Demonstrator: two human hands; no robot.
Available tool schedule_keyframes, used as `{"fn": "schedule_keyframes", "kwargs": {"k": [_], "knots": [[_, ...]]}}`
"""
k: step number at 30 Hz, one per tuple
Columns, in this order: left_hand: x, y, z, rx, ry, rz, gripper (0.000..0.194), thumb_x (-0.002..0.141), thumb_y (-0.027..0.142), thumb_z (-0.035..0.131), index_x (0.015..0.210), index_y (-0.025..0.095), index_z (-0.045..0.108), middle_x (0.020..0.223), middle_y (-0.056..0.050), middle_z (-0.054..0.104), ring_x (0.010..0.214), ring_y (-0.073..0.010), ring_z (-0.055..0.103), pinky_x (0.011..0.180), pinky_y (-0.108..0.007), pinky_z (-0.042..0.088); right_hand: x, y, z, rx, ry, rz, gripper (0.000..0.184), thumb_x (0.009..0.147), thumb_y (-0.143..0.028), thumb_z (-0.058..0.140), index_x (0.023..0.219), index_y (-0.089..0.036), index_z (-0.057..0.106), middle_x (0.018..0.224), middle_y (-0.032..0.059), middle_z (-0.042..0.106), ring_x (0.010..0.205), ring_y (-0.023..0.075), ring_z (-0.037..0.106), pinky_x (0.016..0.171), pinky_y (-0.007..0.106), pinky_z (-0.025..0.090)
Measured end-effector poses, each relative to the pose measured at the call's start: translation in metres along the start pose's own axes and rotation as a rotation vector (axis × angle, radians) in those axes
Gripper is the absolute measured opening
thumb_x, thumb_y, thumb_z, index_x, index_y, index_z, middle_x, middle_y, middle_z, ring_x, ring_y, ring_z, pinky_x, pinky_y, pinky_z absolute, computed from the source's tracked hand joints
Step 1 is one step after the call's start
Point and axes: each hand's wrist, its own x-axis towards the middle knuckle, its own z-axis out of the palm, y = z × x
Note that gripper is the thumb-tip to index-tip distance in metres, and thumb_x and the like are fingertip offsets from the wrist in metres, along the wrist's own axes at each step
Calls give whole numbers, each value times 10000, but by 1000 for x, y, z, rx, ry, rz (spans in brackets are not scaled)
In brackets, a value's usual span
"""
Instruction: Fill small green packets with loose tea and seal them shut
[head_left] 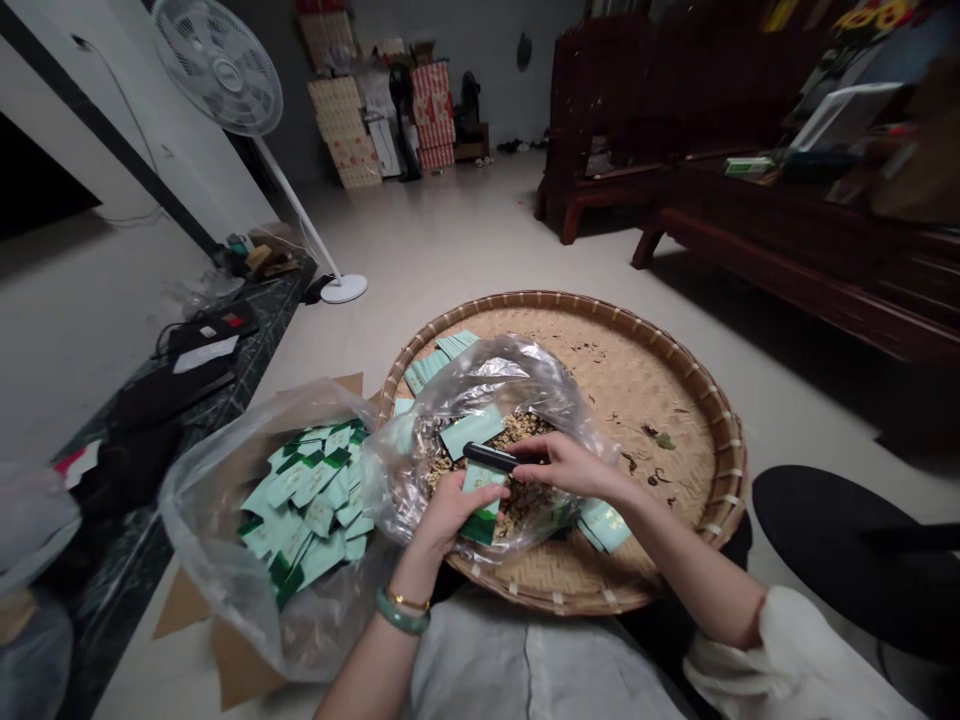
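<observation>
My left hand (pixel 448 512) grips a small green packet (pixel 481 522) over the clear plastic bag. In my right hand (pixel 556 464) is a slim black handheld bag sealer (pixel 491 457), lying across the packet's upper edge. Beneath both hands, the open clear plastic bag (pixel 502 365) holds a dried, crumbly brown and pale mix (pixel 525 427). Another light green packet (pixel 471 432) rests on that mix. The bag sits in a round woven bamboo tray (pixel 637 360). More packets lie in the tray, some at its far left (pixel 439 362) and some near its front right (pixel 604 525).
To the left, a large clear bag (pixel 217 500) holds many green packets (pixel 307 490), with cardboard (pixel 240 665) under it. A white standing fan (pixel 225 75) and a dark marble ledge (pixel 255 375) are farther left. Dark wooden furniture (pixel 787 260) and a black round base (pixel 840 540) stand right.
</observation>
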Motion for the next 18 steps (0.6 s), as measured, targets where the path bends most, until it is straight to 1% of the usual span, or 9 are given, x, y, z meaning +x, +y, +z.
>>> {"fn": "schedule_keyframes", "kwargs": {"k": [3, 7, 9, 12, 14, 18], "knots": [[-1, 1, 0, 33, -8, -3, 398, 484, 307, 867, 769, 95, 688, 690, -57, 709, 489, -127, 620, 471, -219, 496, 3, 1, 0, -1, -11, 7, 375, 766, -301, 631, 1109, -154, 669, 941, 56, 718, 603, 113, 574, 499, 220, 414], [0, -1, -2, 76, -11, 7, 344, 487, 255, 868, 724, 97, 675, 633, -37, 692, 496, -125, 621, 501, -219, 510, 3, 4, 1, -14, 23, -4, 369, 764, -284, 634, 1101, -141, 674, 947, 67, 718, 663, 137, 590, 534, 230, 428], [1, -2, -2, 65, -27, -6, 358, 501, 276, 862, 745, 95, 672, 665, -58, 710, 502, -132, 632, 490, -215, 506, 3, 6, 1, -20, 39, -21, 352, 764, -285, 634, 1083, -144, 684, 954, 67, 716, 703, 149, 601, 562, 239, 442], [0, -2, -3, 14, -46, -22, 413, 547, 352, 838, 814, 99, 650, 730, -95, 734, 497, -142, 643, 445, -207, 488, 3, 7, -1, -22, 47, -13, 354, 770, -301, 629, 1081, -139, 682, 891, 58, 707, 647, 130, 572, 533, 231, 421], [-1, -2, -4, -20, -51, -21, 444, 573, 394, 820, 850, 101, 634, 764, -116, 740, 491, -145, 648, 429, -202, 480, 4, 8, -1, 31, 30, 13, 376, 769, -330, 635, 1088, -134, 674, 834, 44, 691, 602, 113, 538, 504, 220, 396], [-2, -2, -6, -37, -76, -17, 463, 563, 398, 825, 851, 89, 634, 800, -141, 742, 497, -145, 656, 438, -196, 480, 2, 5, -4, 210, -24, 66, 442, 735, -388, 684, 1096, -132, 666, 783, 23, 662, 599, 98, 516, 520, 212, 400]]}}
